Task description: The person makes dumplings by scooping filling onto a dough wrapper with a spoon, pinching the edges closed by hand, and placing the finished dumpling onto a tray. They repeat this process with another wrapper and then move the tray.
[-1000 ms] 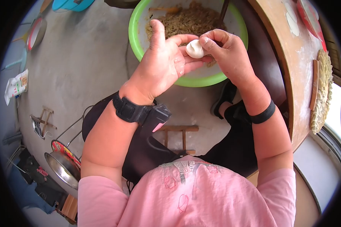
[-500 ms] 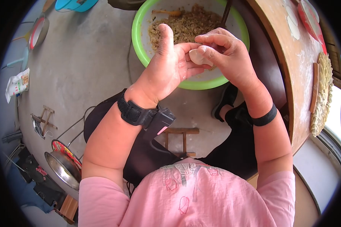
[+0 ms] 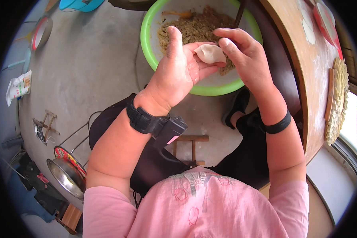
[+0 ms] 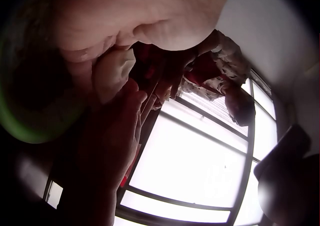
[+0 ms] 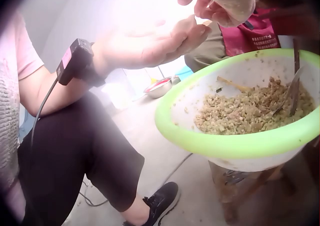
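Observation:
A white folded dumpling (image 3: 211, 54) with a pleated edge lies across the straight fingers of my left hand (image 3: 174, 71), which is palm up with the thumb raised. Flour dusts the palm. My right hand (image 3: 248, 55) hovers at the dumpling's right side, its thumb and forefinger parted. In the left wrist view the dumpling (image 4: 114, 74) shows between the two hands, with right fingertips at its lower edge. Below both hands is a green-rimmed bowl (image 3: 147, 41) of chopped filling (image 5: 240, 108).
A spoon (image 5: 288, 93) and a dark stick stand in the filling. To the right, a floured wooden table (image 3: 289, 35) bears flat dough wrappers (image 3: 308, 31), a red-rimmed dish (image 3: 323, 20) and a tray of made dumplings (image 3: 337, 101). A small wooden stool (image 3: 192, 148) stands between the legs.
The right thumb and fingers have come away from the dumpling, which now shows whole on the left fingers. Both hands have shifted slightly right in the head view.

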